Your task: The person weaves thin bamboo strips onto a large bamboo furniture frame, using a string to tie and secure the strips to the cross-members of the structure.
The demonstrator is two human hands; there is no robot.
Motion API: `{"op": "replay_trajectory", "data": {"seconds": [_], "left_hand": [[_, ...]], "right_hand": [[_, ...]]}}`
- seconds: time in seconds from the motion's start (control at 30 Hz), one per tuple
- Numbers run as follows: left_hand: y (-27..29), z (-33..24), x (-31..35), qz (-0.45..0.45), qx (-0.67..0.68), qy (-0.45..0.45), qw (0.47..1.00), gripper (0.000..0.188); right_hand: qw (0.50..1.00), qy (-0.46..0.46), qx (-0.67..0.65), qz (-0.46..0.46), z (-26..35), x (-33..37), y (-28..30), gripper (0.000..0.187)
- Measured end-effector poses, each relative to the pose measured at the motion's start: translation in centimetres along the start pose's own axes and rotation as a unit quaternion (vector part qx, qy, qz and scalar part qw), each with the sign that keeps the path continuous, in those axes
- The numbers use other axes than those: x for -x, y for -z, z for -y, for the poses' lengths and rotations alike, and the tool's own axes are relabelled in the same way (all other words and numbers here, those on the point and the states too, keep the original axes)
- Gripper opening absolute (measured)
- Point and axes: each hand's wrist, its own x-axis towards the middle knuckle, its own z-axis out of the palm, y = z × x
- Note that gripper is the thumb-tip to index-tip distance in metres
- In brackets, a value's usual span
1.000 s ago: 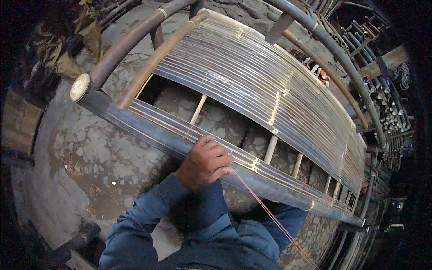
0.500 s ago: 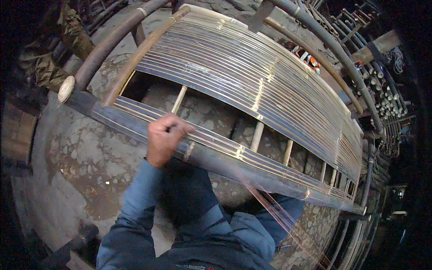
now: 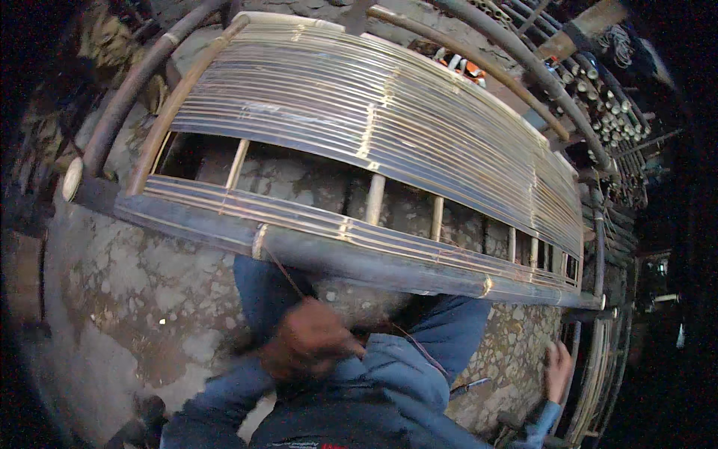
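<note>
A long bamboo bench frame with a slatted top (image 3: pixel 299 82) lies in front of me, its near pole (image 3: pixel 351 258) running across above my knees. My left hand (image 3: pixel 310 340), blurred by motion, is in front of my body with fingers closed on a thin reddish cord (image 3: pixel 286 277). The cord stretches taut up to the near pole, beside a pale binding. More thin cord (image 3: pixel 422 350) trails over my lap to the right. Far to the right, my right hand (image 3: pixel 557 372) is held away from the frame, fingers slightly apart, no object visible in it.
Pale crosspieces (image 3: pixel 375 198) span the gap between the main slats and a narrow strip of slats. A dark slim tool (image 3: pixel 470 388) lies by my right leg. Cut bamboo poles (image 3: pixel 606 108) are stacked at the far right. An orange-and-white object (image 3: pixel 465 67) sits behind the frame.
My left hand has come off the slats and down toward my body, drawing cord. My right hand has come into view at the right. The frame appears shifted left as the view turned.
</note>
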Motion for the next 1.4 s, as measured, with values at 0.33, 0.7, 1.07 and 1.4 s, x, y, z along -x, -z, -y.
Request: {"op": "replay_trajectory", "data": {"seconds": [0.33,0.7,1.07,1.4], "left_hand": [[-3.2,-7.8,1.3,0.053,0.505,0.126,0.852,0.016],[12.1,4.9,-3.9,-0.252,-0.143,0.095,0.952,0.045],[12.9,5.0,-0.8,-0.059,-0.059,0.099,0.992,0.033],[21.4,14.6,-6.2,-0.024,-0.491,0.242,0.836,0.064]], "right_hand": [[0.697,0.086,-0.351,0.619,51.9,2.2,-22.9,0.031],[0.735,0.321,-0.534,0.268,50.8,4.7,-17.0,0.025],[0.688,0.199,-0.569,0.404,46.3,5.5,-15.0,0.036],[0.667,0.288,-0.509,0.461,43.4,7.2,-16.8,0.012]]}}
